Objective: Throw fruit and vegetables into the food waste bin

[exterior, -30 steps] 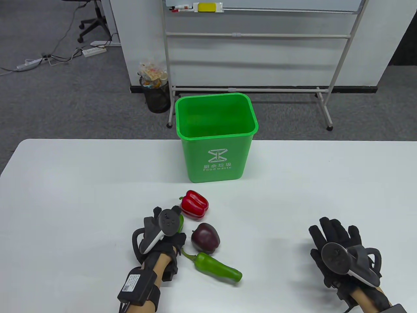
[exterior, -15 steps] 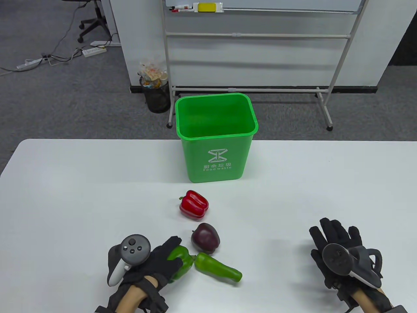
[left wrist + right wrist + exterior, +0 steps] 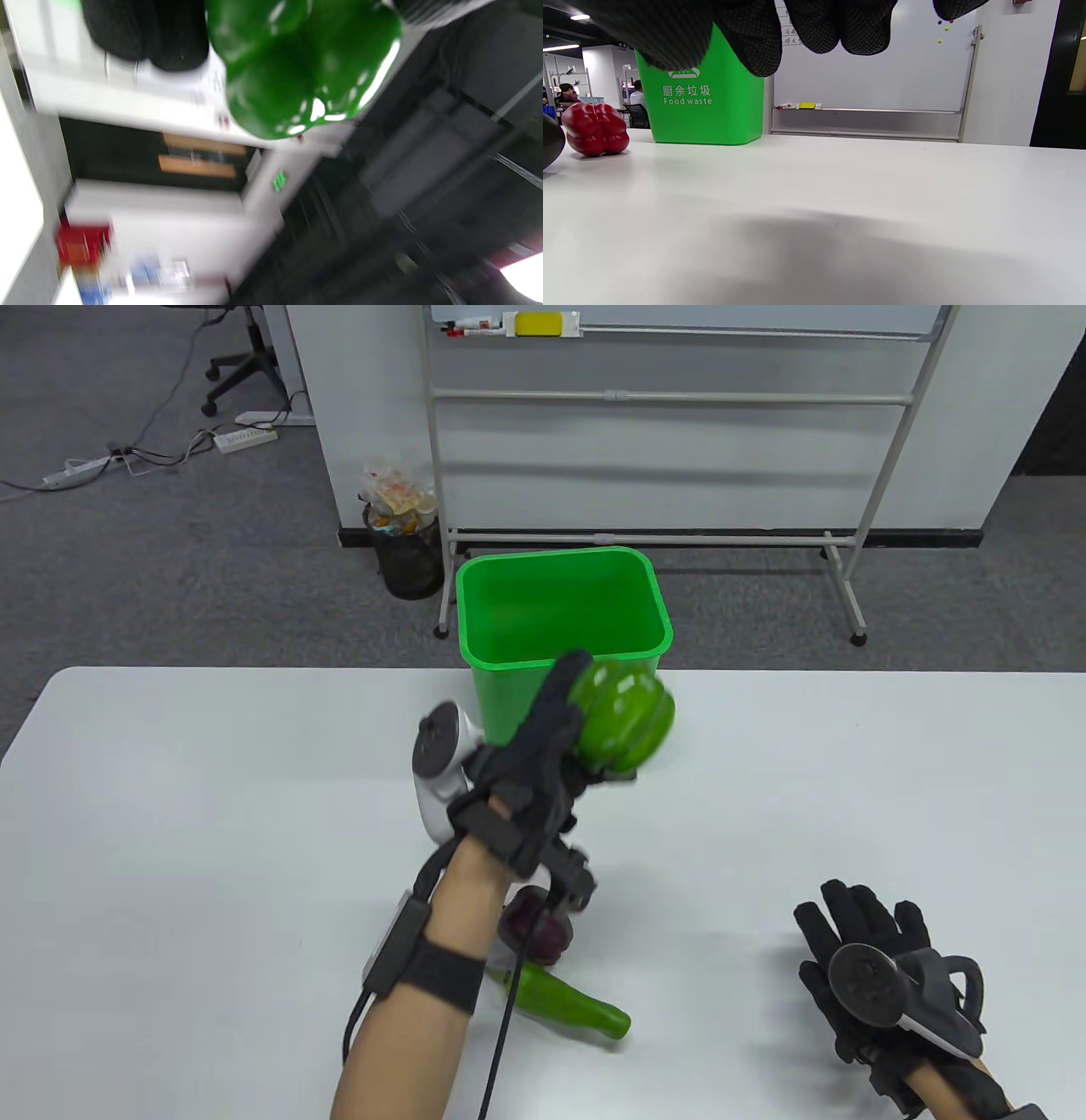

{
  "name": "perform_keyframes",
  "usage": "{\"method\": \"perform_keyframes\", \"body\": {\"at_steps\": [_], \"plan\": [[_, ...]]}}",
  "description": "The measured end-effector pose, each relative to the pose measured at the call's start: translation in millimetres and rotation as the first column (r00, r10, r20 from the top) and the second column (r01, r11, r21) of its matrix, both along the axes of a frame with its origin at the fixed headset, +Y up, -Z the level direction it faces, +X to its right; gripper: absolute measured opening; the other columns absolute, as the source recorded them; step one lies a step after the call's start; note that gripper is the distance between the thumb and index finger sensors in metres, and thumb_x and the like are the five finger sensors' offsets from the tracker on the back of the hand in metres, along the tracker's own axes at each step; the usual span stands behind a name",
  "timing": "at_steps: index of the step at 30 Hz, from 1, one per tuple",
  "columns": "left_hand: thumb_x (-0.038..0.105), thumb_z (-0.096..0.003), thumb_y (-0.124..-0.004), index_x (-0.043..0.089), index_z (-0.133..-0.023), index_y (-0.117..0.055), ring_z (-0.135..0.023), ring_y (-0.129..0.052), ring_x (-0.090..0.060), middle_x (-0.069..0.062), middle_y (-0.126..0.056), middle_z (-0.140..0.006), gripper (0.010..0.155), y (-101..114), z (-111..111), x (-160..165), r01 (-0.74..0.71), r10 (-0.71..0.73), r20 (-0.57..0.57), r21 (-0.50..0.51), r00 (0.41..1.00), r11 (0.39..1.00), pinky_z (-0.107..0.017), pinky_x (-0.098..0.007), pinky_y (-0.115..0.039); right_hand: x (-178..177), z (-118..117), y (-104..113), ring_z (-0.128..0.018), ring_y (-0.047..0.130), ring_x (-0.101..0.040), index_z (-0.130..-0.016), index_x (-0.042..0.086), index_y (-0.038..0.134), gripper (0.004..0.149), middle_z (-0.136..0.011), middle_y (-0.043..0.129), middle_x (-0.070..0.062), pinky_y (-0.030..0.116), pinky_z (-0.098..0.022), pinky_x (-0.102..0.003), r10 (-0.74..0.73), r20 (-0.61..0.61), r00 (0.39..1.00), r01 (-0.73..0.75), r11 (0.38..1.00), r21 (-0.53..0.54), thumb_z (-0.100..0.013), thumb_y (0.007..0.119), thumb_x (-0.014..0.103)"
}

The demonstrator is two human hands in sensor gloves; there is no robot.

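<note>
My left hand holds a green bell pepper raised in front of the green food waste bin, just below its near rim. The pepper fills the top of the left wrist view. On the table lie a purple vegetable, partly hidden by my left forearm, and a long green pepper. The red bell pepper is hidden in the table view; it shows in the right wrist view next to the bin. My right hand lies flat on the table at the right, fingers spread, holding nothing.
The white table ends just behind the bin. Beyond it stand a whiteboard frame and a black mesh waste basket on the grey floor.
My left hand picked the green bell pepper up from the table and carried it forward and up to the bin's front. The right hand barely moved.
</note>
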State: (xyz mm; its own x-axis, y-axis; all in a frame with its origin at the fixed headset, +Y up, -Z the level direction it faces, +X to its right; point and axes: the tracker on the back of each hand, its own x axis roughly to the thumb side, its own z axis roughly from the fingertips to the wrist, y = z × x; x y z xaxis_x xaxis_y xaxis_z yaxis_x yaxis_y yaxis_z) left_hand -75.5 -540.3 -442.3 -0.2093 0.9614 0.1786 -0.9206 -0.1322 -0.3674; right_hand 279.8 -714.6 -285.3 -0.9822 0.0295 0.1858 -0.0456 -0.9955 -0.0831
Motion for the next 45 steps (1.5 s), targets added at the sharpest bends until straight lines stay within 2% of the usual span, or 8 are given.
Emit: {"method": "perform_keyframes", "body": {"at_steps": [3, 5, 9, 15, 22, 28, 35, 45], "plan": [[0.071, -0.0496, -0.048, 0.008, -0.101, 0.005, -0.098, -0.04, -0.06, -0.035, -0.004, -0.106, 0.097, -3, -11, -14, 0.281, -0.289, -0.202, -0.067, 0.936, 0.957, -0.068, -0.07, -0.047, -2, 2, -1, -0.111, 0.052, -0.04, -0.105, 0.025, 0.061, 0.069, -0.116, 0.044, -0.009, 0.037, -0.074, -0.074, 0.006, -0.004, 1.0, -0.006, 1.0, -0.011, -0.041, 0.074, 0.049], [0.069, -0.0487, -0.052, 0.008, -0.104, -0.008, -0.097, -0.045, -0.06, -0.036, -0.014, -0.108, 0.094, -14, -6, -22, 0.283, -0.286, -0.298, -0.054, 0.911, 0.958, -0.066, -0.071, -0.05, -2, 3, 2, -0.111, 0.052, -0.041, -0.105, 0.025, 0.061, 0.069, -0.116, 0.044, -0.01, 0.037, -0.074, -0.074, -0.009, -0.012, 1.0, 0.008, 1.0, -0.011, -0.042, 0.074, 0.049], [0.065, -0.0484, -0.058, 0.008, -0.106, -0.022, -0.095, -0.045, -0.062, -0.035, -0.022, -0.108, 0.089, -32, 7, -35, 0.316, -0.316, -0.29, -0.048, 0.904, 0.948, -0.064, -0.073, -0.048, 1, 3, 3, -0.111, 0.052, -0.041, -0.105, 0.025, 0.061, 0.069, -0.116, 0.044, -0.009, 0.037, -0.074, -0.074, -0.027, -0.011, 1.0, 0.027, 1.0, -0.009, -0.042, 0.074, 0.048], [0.061, -0.0482, -0.062, 0.012, -0.108, -0.037, -0.094, -0.053, -0.061, -0.034, -0.032, -0.109, 0.081, -32, 45, -30, 0.638, -0.589, -0.312, 0.081, 0.746, 0.766, -0.064, -0.072, -0.053, 0, 3, 2, -0.11, 0.052, -0.041, -0.105, 0.024, 0.061, 0.069, -0.116, 0.044, -0.01, 0.037, -0.074, -0.074, -0.025, -0.009, 1.0, 0.025, 0.999, -0.02, -0.042, 0.074, 0.048], [0.06, -0.0465, -0.066, 0.016, -0.107, -0.05, -0.094, -0.058, -0.06, -0.033, -0.04, -0.11, 0.076, -74, 89, 0, 0.89, -0.846, -0.275, 0.163, 0.456, 0.427, -0.064, -0.071, -0.056, -5, 3, 1, -0.11, 0.052, -0.041, -0.105, 0.024, 0.061, 0.069, -0.116, 0.044, -0.01, 0.038, -0.074, -0.074, -0.022, -0.021, 1.0, 0.021, 0.999, -0.033, -0.042, 0.074, 0.048], [0.058, -0.0451, -0.072, 0.022, -0.107, -0.05, -0.094, -0.058, -0.061, -0.031, -0.038, -0.112, 0.075, -133, 98, 29, 0.992, -0.976, -0.217, 0.128, 0.006, -0.023, -0.065, -0.07, -0.056, -6, 4, 1, -0.11, 0.053, -0.041, -0.105, 0.024, 0.061, 0.069, -0.115, 0.045, -0.01, 0.038, -0.074, -0.073, -0.019, -0.025, 1.0, 0.018, 0.999, -0.038, -0.042, 0.074, 0.048], [0.055, -0.0433, -0.079, 0.029, -0.108, -0.046, -0.093, -0.056, -0.065, -0.03, -0.033, -0.113, 0.076, -180, 87, 47, 0.937, -0.939, -0.095, 0.082, -0.332, -0.339, -0.065, -0.071, -0.056, -6, 4, 1, -0.11, 0.053, -0.041, -0.105, 0.024, 0.062, 0.068, -0.115, 0.045, -0.01, 0.038, -0.074, -0.073, -0.021, -0.019, 1.0, 0.02, 0.999, -0.047, -0.042, 0.074, 0.048], [0.056, -0.0418, -0.08, 0.021, -0.108, -0.039, -0.09, -0.064, -0.065, -0.033, -0.032, -0.111, 0.084, -200, 74, 49, 0.924, -0.925, -0.025, 0.047, -0.38, -0.381, -0.063, -0.07, -0.063, -5, 4, 1, -0.11, 0.053, -0.041, -0.105, 0.024, 0.062, 0.068, -0.115, 0.045, -0.01, 0.039, -0.074, -0.073, -0.022, -0.017, 1.0, 0.021, 0.998, -0.054, -0.042, 0.074, 0.048]]}}
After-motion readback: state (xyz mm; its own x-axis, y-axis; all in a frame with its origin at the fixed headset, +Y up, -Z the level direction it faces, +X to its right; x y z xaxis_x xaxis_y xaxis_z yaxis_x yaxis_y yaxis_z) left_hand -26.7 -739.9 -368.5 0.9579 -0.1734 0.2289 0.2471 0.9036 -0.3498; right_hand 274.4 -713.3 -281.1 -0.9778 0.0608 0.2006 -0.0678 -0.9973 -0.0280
